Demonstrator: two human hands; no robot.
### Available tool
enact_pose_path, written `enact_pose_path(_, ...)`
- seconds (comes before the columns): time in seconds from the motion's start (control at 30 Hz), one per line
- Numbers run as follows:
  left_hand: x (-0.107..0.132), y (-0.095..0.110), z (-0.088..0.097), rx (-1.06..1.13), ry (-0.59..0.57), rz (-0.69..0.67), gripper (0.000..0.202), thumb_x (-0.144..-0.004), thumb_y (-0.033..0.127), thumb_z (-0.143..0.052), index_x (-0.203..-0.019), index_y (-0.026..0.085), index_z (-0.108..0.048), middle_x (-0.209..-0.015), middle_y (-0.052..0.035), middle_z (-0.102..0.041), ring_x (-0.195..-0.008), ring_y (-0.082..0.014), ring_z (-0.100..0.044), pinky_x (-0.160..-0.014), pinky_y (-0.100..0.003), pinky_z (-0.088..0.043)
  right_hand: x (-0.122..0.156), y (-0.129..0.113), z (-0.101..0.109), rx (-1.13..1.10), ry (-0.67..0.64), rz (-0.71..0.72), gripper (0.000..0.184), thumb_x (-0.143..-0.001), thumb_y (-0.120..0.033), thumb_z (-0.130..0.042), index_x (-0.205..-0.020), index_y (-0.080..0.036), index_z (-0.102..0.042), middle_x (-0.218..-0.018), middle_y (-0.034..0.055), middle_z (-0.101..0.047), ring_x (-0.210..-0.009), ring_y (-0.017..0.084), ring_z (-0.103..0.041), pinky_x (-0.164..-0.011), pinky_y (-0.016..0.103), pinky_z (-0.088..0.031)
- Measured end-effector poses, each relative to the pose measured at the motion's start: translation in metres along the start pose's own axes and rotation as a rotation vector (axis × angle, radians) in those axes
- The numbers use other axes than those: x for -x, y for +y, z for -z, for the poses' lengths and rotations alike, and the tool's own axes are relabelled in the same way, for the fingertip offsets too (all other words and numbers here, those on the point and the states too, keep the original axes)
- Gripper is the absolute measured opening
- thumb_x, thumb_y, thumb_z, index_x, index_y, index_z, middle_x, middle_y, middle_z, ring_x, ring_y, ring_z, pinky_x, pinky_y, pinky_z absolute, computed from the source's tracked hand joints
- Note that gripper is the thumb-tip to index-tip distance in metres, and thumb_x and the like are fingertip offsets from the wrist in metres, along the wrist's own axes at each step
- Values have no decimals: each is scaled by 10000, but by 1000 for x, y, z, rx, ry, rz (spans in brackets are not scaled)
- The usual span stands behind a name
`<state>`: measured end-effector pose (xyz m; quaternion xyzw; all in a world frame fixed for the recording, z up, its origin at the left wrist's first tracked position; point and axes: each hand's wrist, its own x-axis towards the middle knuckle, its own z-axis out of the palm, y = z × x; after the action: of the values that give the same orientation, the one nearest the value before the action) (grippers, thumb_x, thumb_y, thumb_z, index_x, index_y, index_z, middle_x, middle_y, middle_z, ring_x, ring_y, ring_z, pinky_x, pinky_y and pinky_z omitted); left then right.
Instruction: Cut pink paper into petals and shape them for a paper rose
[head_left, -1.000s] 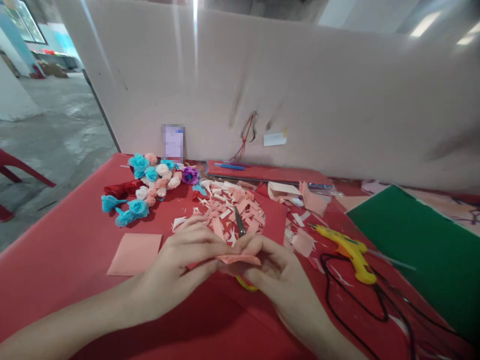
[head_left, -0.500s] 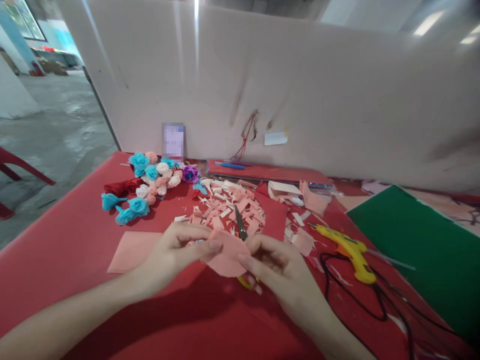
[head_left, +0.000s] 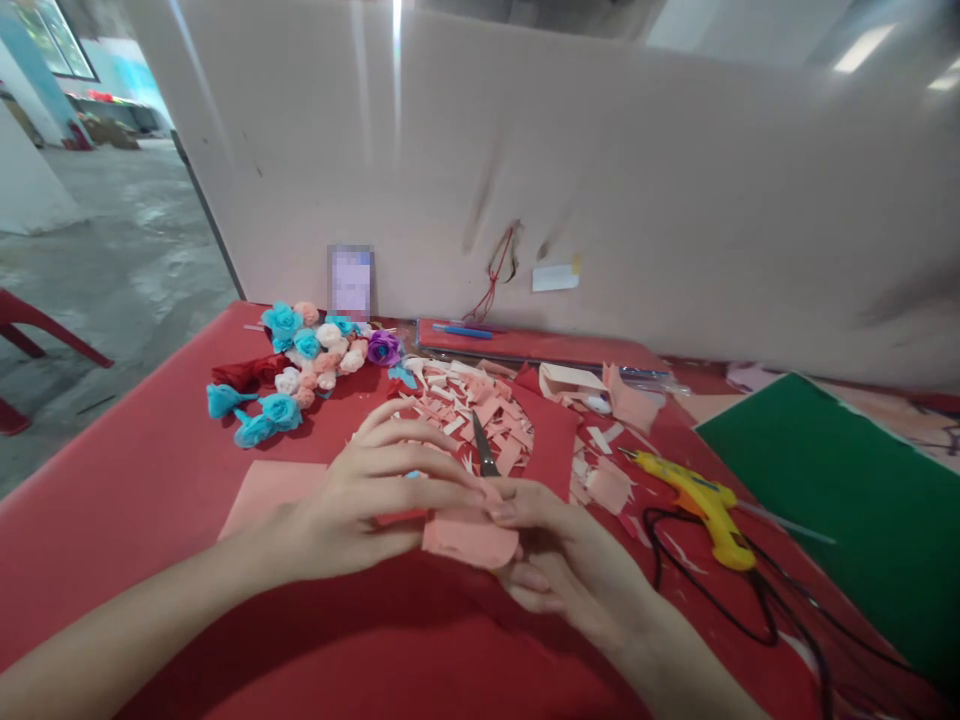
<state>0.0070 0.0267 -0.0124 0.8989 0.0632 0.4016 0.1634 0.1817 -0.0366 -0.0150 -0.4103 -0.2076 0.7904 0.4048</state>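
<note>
Behind it all stands a tall, smooth white board [head_left: 420, 150], with grey, polished-looking floor [head_left: 142, 210] far off to the left of your fingers, and here's the red table [head_left: 120, 470] spread beneath both hands. One piece of coral paper [head_left: 469, 540] is in play, right between them! Your right fingers [head_left: 536, 507] have it pinched at its right end; your left fingers [head_left: 424, 495] stretch across its upper edge, tips against it, though I can't tell whether they grip. The sheet is thin, matte and bent over, its visible long axis running left to right, the rounded end pointing toward your right palm.

One pair of scissors [head_left: 484, 447] shows just beyond your fingertips, metal blades aimed away from you, the handle mostly hidden. Past that, a heap of paper scraps [head_left: 484, 385], slivers and strips too many to count. One flat coral sheet [head_left: 270, 490], straight-edged, lies partly under your left wrist. Up ahead of your left fingers, crinkled blue flowers [head_left: 281, 410], at least five, and a single purple flower [head_left: 384, 348]. Right of your right fingers: one yellow plastic glue gun [head_left: 701, 505], then one big green sheet [head_left: 832, 500].
</note>
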Motion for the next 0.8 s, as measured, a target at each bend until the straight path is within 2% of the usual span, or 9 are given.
enact_pose_path(0.13,0,0,-1,44,48,14,206,-748,11,-495,-798,147,-642,-747,-46,-692,-815,-170,-582,-878,-389,-398,-3,3,2,43,-97,-66,114,-649,-215,-552,-632,-177,-447,-409,-83,-442,-240,3,-273,-248,112,-146)
enact_pose_path(0.2,1,0,-2,115,89,67,186,-754,22,-503,-756,132,-653,-704,-61,-686,-764,-163,-590,-792,-347,-448,-4,4,2,139,-102,-32,157,-692,-267,-536,-623,-180,-425,-410,-84,-431,-241,6,-261,-258,128,-137)
enact_pose_path(0.23,1,-1,-3,155,112,100,166,-755,36,-522,-750,128,-660,-692,-65,-683,-739,-159,-592,-759,-331,-460,-4,5,2,218,-62,19,189,-727,-316,-510,-624,-180,-427,-409,-84,-410,-251,9,-256,-268,135,-139)
enact_pose_path(0.3,0,-1,-5,227,163,191,116,-747,82,-575,-748,138,-676,-676,-60,-681,-714,-156,-592,-731,-317,-470,-3,5,2,444,92,227,248,-794,-394,-425,-678,-181,-473,-462,-67,-414,-319,32,-321,-309,147,-205)
enact_pose_path(0.37,-1,0,-5,292,195,305,84,-731,130,-615,-743,161,-692,-663,-49,-677,-715,-157,-589,-713,-305,-477,-1,5,2,733,215,574,247,-808,-399,-413,-799,-183,-532,-622,-21,-488,-489,73,-448,-419,175,-341)
enact_pose_path(0.43,-2,3,-5,346,199,402,75,-720,157,-632,-721,176,-704,-660,-47,-671,-724,-164,-584,-683,-294,-485,1,6,2,1014,226,897,225,-750,-336,-531,-920,-187,-540,-817,21,-531,-698,117,-509,-596,221,-421)
enact_pose_path(0.5,-3,6,-5,386,175,466,82,-713,148,-634,-702,178,-709,-665,-49,-660,-719,-164,-578,-665,-288,-488,2,7,1,1184,203,1069,259,-684,-230,-615,-926,-187,-534,-886,31,-546,-793,139,-521,-694,241,-428)
enact_pose_path(0.63,-4,12,-7,463,143,490,88,-717,137,-624,-691,159,-705,-659,-50,-625,-690,-151,-566,-665,-289,-487,1,11,-2,1193,210,1106,185,-670,-40,-550,-769,-197,-549,-736,-3,-583,-684,118,-551,-619,215,-436)
enact_pose_path(0.8,-4,13,-9,455,129,386,98,-704,104,-629,-781,137,-680,-705,-60,-615,-729,-161,-558,-714,-312,-465,2,12,-1,1132,174,1129,206,-632,1,-556,-684,-198,-549,-691,-1,-598,-659,132,-565,-593,232,-449)
